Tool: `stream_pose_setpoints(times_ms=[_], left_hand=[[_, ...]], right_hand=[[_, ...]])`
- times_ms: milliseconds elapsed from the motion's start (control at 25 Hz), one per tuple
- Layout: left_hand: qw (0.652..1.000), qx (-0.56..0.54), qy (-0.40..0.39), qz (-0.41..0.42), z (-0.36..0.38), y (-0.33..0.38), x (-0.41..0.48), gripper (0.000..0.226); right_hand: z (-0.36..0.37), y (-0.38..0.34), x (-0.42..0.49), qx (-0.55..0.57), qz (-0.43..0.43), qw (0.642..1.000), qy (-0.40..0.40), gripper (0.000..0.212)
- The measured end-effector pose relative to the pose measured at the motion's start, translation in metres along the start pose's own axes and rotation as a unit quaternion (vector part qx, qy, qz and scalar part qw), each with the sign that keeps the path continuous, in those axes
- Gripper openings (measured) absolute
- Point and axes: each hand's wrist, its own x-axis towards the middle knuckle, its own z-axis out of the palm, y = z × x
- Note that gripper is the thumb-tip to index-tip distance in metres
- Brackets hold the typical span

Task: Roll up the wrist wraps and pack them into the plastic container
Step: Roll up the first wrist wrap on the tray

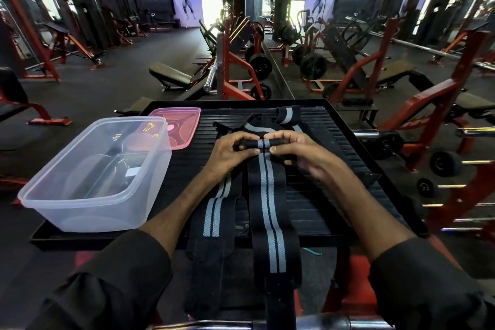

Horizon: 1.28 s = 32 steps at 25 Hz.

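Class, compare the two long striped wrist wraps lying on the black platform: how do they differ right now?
The right wrap is being rolled at its far end by both hands; the left wrap lies flat, unrolled. The right wrap hangs further over the platform's near edge. Both are black with two grey stripes.

Left hand (230, 154) hides second wrap's (214, 211) far end.

We have one view only, a wide-angle camera worn on the head, facing forward and tilted down. It sits close above the black ribbed tabletop (334, 147), with both forearms entering from the bottom edge. The clear plastic container (93, 177) lies near, at lower left. Beyond the tabletop's far edge we see deep into the gym floor (128, 69). Edges bend from lens distortion.
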Motion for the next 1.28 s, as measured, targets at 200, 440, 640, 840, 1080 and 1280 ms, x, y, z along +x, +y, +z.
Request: stream_pose_setpoints(times_ms=[200,440,640,840,1080,1280], left_hand=[[0.998,0.007,0.029,0.053,0.003,0.0,-0.003,0.034],[0.995,0.03,0.043,0.091,0.003,0.0,-0.009,0.032],[0.994,-0.016,-0.094,-0.044,-0.002,0.002,-0.004,0.036],[0.988,-0.058,-0.112,-0.085,-0.006,-0.005,0.002,0.037],[0.995,-0.032,-0.065,-0.062,-0.002,-0.001,0.001,0.042],[0.999,-0.016,-0.021,-0.034,0.005,-0.001,-0.002,0.04]], right_hand=[[0.009,-0.01,0.006,0.038,0.05,0.995,0.075,0.01],[0.009,0.014,0.005,-0.063,0.006,0.998,0.028,0.053],[0.004,0.028,0.006,-0.048,-0.051,0.996,0.06,0.021],[0.002,0.024,0.003,-0.024,-0.048,0.997,0.059,0.022],[0.004,0.015,0.0,0.019,-0.018,0.998,0.05,0.024],[0.007,0.001,0.008,0.054,0.053,0.993,0.086,0.017]])
